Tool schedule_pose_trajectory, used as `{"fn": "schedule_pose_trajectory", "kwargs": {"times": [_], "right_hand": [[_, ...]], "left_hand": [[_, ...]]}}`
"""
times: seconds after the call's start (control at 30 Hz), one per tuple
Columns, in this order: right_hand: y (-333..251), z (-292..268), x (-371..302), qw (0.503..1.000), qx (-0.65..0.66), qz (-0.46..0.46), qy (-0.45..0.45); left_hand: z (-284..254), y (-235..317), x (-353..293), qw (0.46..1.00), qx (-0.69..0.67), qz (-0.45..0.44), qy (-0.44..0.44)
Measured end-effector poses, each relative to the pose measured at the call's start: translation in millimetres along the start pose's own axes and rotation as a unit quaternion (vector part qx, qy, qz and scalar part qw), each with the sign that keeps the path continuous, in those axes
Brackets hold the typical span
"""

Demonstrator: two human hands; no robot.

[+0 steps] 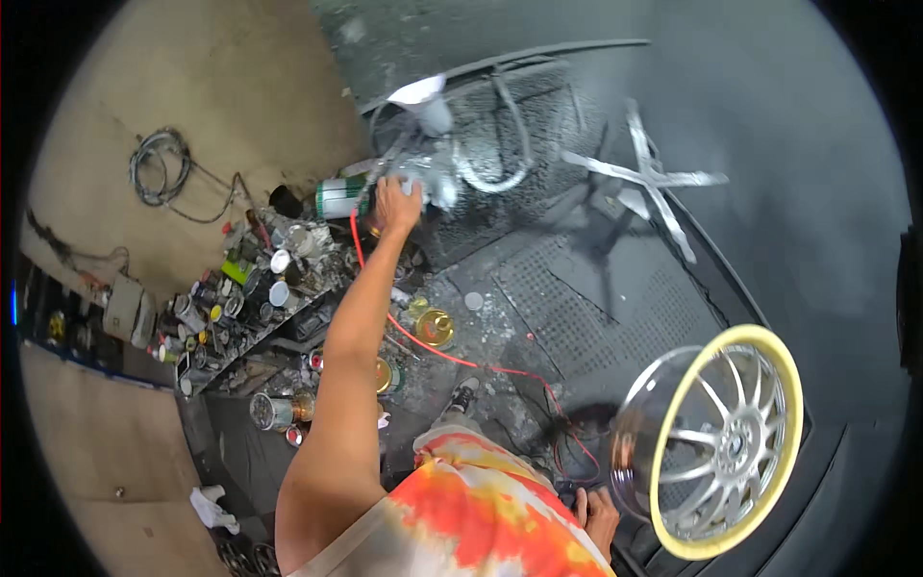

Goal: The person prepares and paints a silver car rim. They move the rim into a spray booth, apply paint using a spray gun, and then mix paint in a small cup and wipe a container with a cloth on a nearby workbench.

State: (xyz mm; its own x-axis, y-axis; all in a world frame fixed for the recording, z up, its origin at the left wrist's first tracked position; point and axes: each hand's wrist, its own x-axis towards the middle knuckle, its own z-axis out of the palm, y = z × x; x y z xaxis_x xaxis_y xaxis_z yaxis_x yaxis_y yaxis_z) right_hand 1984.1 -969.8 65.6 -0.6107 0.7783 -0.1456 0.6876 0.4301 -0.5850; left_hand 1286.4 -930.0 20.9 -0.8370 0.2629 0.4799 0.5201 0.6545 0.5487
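My left hand (396, 204) is stretched out far ahead and closed on a paint-covered spray gun (428, 178) that has a white cup (423, 96) on top. A red hose (433, 348) runs from the gun down across the floor. My right hand (601, 519) hangs low beside a silver spoked car wheel (726, 447) with a pale yellow band around its rim (673, 519). The fingers are curled near the wheel's shiny lip, and I cannot see whether they touch it.
A cluttered shelf of paint cans (255, 288) stands at the left, with more tins (435, 327) on the grated floor (586, 298). A grey cross-shaped stand (646, 178) is ahead. A cable coil (159, 168) hangs on the wall. My shoe (464, 392) and a white rag (212, 505) are below.
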Motion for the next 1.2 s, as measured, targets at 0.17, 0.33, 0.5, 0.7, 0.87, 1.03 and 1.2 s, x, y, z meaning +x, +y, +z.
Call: {"fn": "schedule_pose_trajectory", "kwargs": {"times": [0.17, 0.33, 0.5, 0.7, 0.87, 1.03, 1.2], "right_hand": [[4.4, 81.6, 28.9, 0.983, 0.026, 0.108, -0.147], [14.2, 110.0, 52.8, 0.972, 0.042, 0.152, -0.172], [-9.8, 110.9, 147.4, 0.981, -0.048, 0.057, -0.18], [-136.2, 113.3, 315.9, 0.978, -0.077, -0.19, -0.048], [-260.1, 82.3, 396.4, 0.973, 0.043, -0.214, 0.075], [-288.3, 57.4, 401.3, 0.966, 0.083, -0.143, 0.2], [-245.9, 8.5, 343.8, 0.975, 0.129, 0.0, 0.178]], "left_hand": [[18.4, -121.0, 94.8, 0.992, 0.096, -0.047, -0.065], [35.2, -157.0, 132.2, 0.936, -0.026, -0.141, -0.322], [49.3, -153.8, 113.3, 0.915, -0.25, -0.134, -0.286], [51.1, -109.4, 74.7, 0.923, -0.251, -0.14, -0.256], [7.8, -25.3, 1.3, 0.912, -0.305, -0.09, -0.257], [-45.9, 75.4, -100.1, 0.869, -0.406, -0.085, -0.271], [-86.4, 167.1, -197.2, 0.81, -0.47, -0.041, -0.348]]}}
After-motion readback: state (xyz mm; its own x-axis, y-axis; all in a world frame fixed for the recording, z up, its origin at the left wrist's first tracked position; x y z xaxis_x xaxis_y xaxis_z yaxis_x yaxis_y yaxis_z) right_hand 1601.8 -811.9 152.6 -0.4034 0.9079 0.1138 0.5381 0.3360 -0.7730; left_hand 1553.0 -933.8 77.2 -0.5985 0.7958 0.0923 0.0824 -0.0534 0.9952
